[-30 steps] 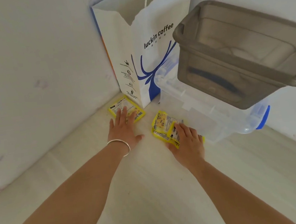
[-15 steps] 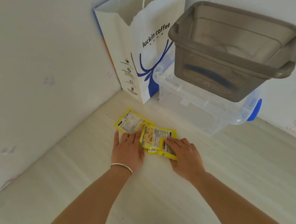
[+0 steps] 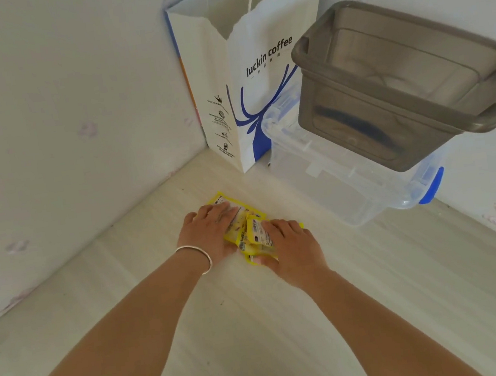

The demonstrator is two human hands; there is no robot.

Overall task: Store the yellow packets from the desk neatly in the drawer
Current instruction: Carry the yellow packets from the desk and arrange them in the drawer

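Pressing flat, the left hand [image 3: 211,233] rests open on overlapping glossy yellow packets [image 3: 254,234] on the pale wooden desk [image 3: 259,328]; the right hand [image 3: 292,248] pinches their near-right edge.

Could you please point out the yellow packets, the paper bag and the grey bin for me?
yellow packets [image 3: 257,234]: head view, on the printed face of the packet between the hands.
paper bag [image 3: 259,91]: head view, on its white front panel.
grey bin [image 3: 367,118]: head view, on its near side wall.
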